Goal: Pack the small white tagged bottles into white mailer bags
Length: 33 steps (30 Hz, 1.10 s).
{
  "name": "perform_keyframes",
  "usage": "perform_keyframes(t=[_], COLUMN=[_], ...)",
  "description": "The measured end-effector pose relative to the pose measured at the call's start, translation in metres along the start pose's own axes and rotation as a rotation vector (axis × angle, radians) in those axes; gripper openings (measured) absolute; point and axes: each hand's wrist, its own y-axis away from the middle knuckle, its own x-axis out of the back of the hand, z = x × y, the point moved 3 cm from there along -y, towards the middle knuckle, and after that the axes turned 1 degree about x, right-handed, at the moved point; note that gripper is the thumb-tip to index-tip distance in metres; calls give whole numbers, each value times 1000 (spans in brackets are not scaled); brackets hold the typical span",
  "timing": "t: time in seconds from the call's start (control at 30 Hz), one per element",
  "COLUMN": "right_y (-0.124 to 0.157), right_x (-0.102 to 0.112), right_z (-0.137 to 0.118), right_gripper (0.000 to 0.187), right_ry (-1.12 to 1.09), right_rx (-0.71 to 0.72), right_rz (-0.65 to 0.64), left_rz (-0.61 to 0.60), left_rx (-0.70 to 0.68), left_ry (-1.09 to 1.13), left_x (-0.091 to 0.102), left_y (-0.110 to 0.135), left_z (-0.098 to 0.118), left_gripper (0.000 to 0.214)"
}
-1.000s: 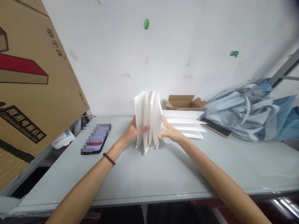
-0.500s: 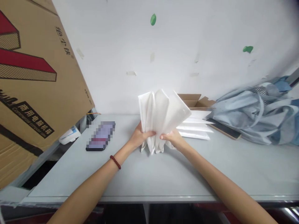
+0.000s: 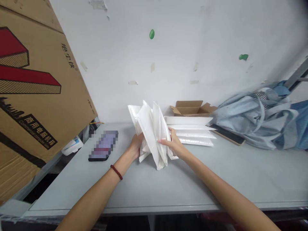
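Note:
Between my two hands stands a bundle of white packets (image 3: 151, 131), several flat, glossy sleeves fanned apart and tilted to the left at the top. My left hand (image 3: 136, 146) is closed around the left side of the bundle, its fingertips hidden behind the packets. On the right side, my right hand (image 3: 173, 143) grips the bundle with the thumb in front and the fingers behind. Just beyond my right hand lies a stack of more white packets (image 3: 194, 131). What the packets contain cannot be seen.
An open cardboard box (image 3: 189, 109) stands by the wall. A dark phone (image 3: 227, 134) and a pale blue cloth bag (image 3: 255, 118) are to the right. On the left are a pixelated phone (image 3: 104, 146) and a large carton (image 3: 43, 106). The grey table (image 3: 192, 192) has its front edge near me.
The bundle has tipped from spread upright to leaning left, its packets turned in my hands. My left thumb has gone out of sight behind them. The view has tilted up slightly.

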Motion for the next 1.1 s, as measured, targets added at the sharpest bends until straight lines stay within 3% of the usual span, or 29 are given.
perform_keyframes(t=[0.13,0.2,0.37,0.43,0.53,0.67,0.87,1.1], right_y=[-5,-7,-7,-4,3,10,13,9], right_x=[4,7,8,7,6,4,-3,0], right_z=[3,5,8,7,4,5,11,8], right_gripper=[60,57,59,61,61,58,54,62], right_ry=[-99,-111,-100,-74,27,165,249,187], right_rx=[10,12,36,85,244,389,456,412], right_rz=[170,217,242,248,288,277,246,220], left_rz=[97,67,-327,-391,-339,-354,-321,-52], left_rx=[-22,-72,-184,-223,-308,-309,-294,-280], left_ry=[132,88,-261,-406,-448,-393,-353,-272], left_x=[0,-1,-9,-15,-24,-35,-36,-28], left_y=[6,10,24,28,31,36,39,31], left_z=[9,20,46,46,40,28,20,15], left_gripper=[47,49,65,79,92,76,70,46])
